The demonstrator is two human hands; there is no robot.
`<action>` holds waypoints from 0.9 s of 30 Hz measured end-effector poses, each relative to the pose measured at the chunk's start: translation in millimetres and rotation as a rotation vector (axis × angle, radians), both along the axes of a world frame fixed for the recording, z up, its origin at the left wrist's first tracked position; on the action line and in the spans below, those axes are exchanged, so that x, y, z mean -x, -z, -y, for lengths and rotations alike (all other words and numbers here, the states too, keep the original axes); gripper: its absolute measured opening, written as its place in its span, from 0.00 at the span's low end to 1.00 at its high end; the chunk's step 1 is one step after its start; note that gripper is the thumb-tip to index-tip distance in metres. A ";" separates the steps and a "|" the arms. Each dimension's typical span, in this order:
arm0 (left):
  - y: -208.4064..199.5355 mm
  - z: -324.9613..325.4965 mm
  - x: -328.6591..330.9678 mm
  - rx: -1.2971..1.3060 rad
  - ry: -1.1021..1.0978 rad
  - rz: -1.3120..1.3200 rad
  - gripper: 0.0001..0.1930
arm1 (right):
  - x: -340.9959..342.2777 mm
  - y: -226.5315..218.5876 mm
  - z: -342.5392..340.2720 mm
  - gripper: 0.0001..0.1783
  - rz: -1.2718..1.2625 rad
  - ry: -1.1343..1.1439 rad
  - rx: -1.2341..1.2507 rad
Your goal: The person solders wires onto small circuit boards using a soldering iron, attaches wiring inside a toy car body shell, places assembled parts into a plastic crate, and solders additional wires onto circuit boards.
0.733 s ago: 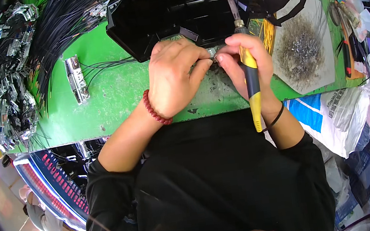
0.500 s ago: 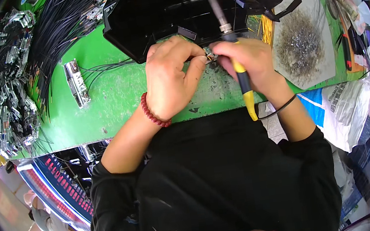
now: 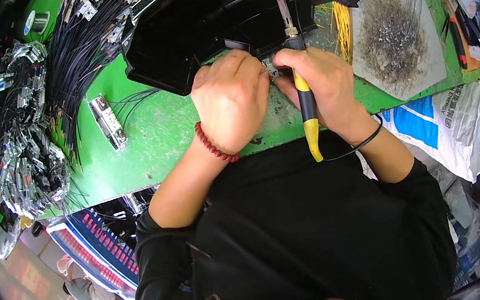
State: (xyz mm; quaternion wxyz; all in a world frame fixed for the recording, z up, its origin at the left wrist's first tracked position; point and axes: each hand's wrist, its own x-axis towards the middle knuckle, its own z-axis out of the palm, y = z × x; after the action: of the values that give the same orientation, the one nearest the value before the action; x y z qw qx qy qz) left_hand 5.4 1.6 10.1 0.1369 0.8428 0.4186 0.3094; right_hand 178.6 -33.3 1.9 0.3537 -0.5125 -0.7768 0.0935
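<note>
Right grip (image 3: 327, 81) on soldering iron (image 3: 307, 104), green table (image 3: 157, 131)

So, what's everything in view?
Flat table: one, green, centre.
Hollow plastic shell: one, black, top.
Soldering iron: one, yellow/black, centre.
Rectangular module: one, silvery, left.
Thin wires: many, black, upper left.
Metal parts: many, silvery, far left.
Wire spool: one, grey, upper left.
Thin strands: many, yellow, upper right.
Specked board: one, greyish, right.
Plastic sack: one, whitish, right.
Slotted crate: at least one, blue, lower left.
Left hand: one, bare, centre.
Right hand: one, bare, on the iron.

Bright light glares at lower left; corners darken.
</note>
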 end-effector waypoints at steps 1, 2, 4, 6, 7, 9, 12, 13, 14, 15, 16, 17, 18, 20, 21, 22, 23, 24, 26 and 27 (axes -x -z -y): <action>-0.9 -0.4 -1.0 0.010 -0.002 -0.032 0.05 | 0.2 -0.1 0.5 0.23 -0.019 0.003 0.011; -0.7 -0.5 -1.5 0.010 -0.002 -0.036 0.05 | -0.1 -0.3 1.0 0.24 -0.037 0.004 0.023; -1.1 -1.1 -2.7 0.040 -0.012 -0.049 0.04 | -2.5 -3.1 1.2 0.24 -0.037 -0.013 0.043; -4.0 -2.9 -5.6 0.060 -0.022 -0.075 0.04 | -8.0 -3.2 1.1 0.23 -0.034 -0.028 0.062; -5.1 -3.6 -7.5 0.080 -0.034 -0.097 0.03 | -14.8 0.0 1.1 0.23 -0.081 -0.064 0.053; -11.1 -4.3 -11.4 0.109 -0.046 -0.119 0.03 | -31.9 -3.1 3.2 0.20 -0.196 -0.145 0.024; -9.8 -4.1 -13.8 0.124 -0.066 -0.135 0.04 | -58.3 -25.1 29.0 0.28 -0.553 -0.035 0.294; -10.5 -3.8 -14.8 0.102 -0.062 -0.133 0.05 | -72.3 -28.4 39.2 0.37 -0.561 0.024 0.304; -12.1 -5.0 -17.2 0.120 -0.057 -0.157 0.04 | -93.8 -33.9 52.5 0.41 -0.515 0.069 0.343; -15.5 -5.9 -17.0 0.158 -0.055 -0.148 0.04 | -106.4 -30.0 59.3 0.39 -0.611 0.072 0.216; -16.0 -5.6 -19.0 0.198 -0.049 -0.142 0.04 | -113.2 -25.4 67.4 0.36 -0.756 0.244 0.139; -14.3 -5.1 -17.4 0.209 -0.071 -0.139 0.04 | -118.5 -21.8 72.6 0.33 -0.900 0.401 0.057; -15.4 -5.7 -16.7 0.205 -0.069 -0.137 0.05 | -132.8 -19.9 76.0 0.26 -0.906 0.500 0.024; -19.5 -4.7 -15.8 0.277 -0.083 -0.130 0.05 | -159.2 -13.8 80.0 0.17 -1.040 0.540 -0.062; -18.5 -4.7 -17.1 0.273 -0.079 -0.138 0.05 | -168.0 -14.5 79.9 0.13 -1.106 0.576 -0.077; -18.4 -5.2 -15.8 0.267 -0.080 -0.154 0.05 | -174.7 -9.8 78.6 0.12 -1.072 0.620 -0.091; -17.4 -5.9 -15.1 0.235 -0.064 -0.158 0.05 | -180.3 -6.3 77.9 0.11 -1.040 0.662 -0.104; -17.1 -5.8 -16.5 0.233 -0.059 -0.151 0.05 | -182.1 -7.7 78.5 0.10 -0.954 0.719 -0.100; -17.1 -4.0 -16.9 0.273 -0.082 -0.140 0.05 | -194.1 -2.3 78.6 0.09 -0.924 0.710 -0.101; -17.1 -3.8 -18.0 0.273 -0.084 -0.141 0.05 | -198.3 0.2 78.5 0.08 -0.897 0.703 -0.099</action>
State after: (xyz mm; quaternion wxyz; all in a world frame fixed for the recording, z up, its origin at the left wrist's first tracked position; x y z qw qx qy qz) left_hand 23.4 5.4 27.2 0.2074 0.8178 0.5002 0.1949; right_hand 376.9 -111.7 1.7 0.6823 -0.6330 -0.3373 0.1419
